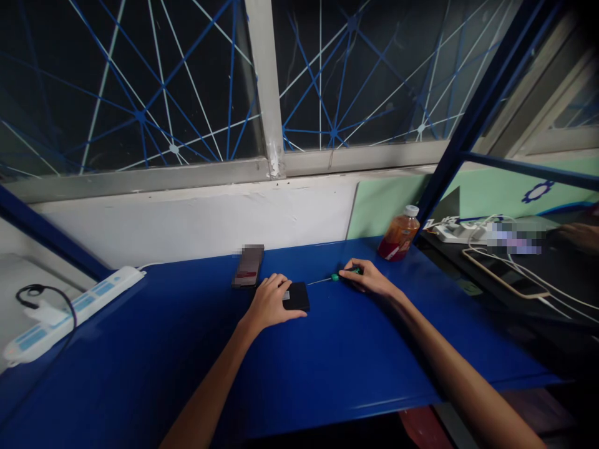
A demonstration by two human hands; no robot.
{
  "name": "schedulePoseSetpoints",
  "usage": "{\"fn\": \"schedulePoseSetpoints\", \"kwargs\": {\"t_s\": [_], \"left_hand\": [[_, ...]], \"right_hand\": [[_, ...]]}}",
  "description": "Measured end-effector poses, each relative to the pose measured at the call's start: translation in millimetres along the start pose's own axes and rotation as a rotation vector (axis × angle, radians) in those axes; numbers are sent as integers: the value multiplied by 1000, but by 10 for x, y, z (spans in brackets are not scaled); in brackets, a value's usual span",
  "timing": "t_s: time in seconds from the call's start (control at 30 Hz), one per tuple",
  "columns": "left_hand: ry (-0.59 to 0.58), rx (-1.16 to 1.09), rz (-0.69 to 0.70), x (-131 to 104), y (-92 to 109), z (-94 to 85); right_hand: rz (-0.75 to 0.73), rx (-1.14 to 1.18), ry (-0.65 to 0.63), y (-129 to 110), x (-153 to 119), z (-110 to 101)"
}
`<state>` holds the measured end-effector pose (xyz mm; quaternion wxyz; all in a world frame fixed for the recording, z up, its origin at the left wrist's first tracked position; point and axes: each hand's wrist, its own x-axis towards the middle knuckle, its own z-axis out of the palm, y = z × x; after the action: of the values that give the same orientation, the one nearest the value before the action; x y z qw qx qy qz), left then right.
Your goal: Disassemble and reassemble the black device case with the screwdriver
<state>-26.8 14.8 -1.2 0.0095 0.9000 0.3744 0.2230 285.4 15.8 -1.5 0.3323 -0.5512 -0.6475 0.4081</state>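
A flat black box-like object [299, 297] with a small pale label lies on the blue table [327, 362]. My left hand [272, 302] grips its left side, thumb along the near edge and fingers over the top. To the right, my right hand [365, 276] is closed around the handle of a green and black screwdriver [335, 277]. Its thin metal shaft points left, and the tip is close to the right edge of the black object. Whether the tip touches it I cannot tell.
A dark phone [249, 267] lies behind my left hand. An orange-red drink bottle [400, 234] stands at the back right. A white power strip [75, 315] runs along the left side. On the neighbouring dark table are a charging phone [505, 273], cables and a person's hand [580, 237].
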Motion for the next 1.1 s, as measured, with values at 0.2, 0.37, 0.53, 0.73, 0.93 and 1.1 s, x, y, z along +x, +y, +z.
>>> {"fn": "schedulePoseSetpoints", "kwargs": {"t_s": [0.2, 0.37, 0.53, 0.73, 0.93, 1.1], "left_hand": [[8, -11, -4, 0, -13, 16], [3, -7, 0, 2, -5, 3], [13, 13, 14, -7, -6, -12], [31, 21, 15, -14, -33, 2], [43, -8, 29, -15, -34, 3], [34, -1, 42, -15, -28, -8]], "right_hand": [[-168, -303, 118, -10, 19, 54], [-82, -126, 20, 22, 19, 25], [-99, -255, 65, -26, -8, 45], [-203, -449, 151, -82, -22, 108], [-178, -204, 22, 13, 8, 47], [-71, -152, -69, 11, -3, 10]]}}
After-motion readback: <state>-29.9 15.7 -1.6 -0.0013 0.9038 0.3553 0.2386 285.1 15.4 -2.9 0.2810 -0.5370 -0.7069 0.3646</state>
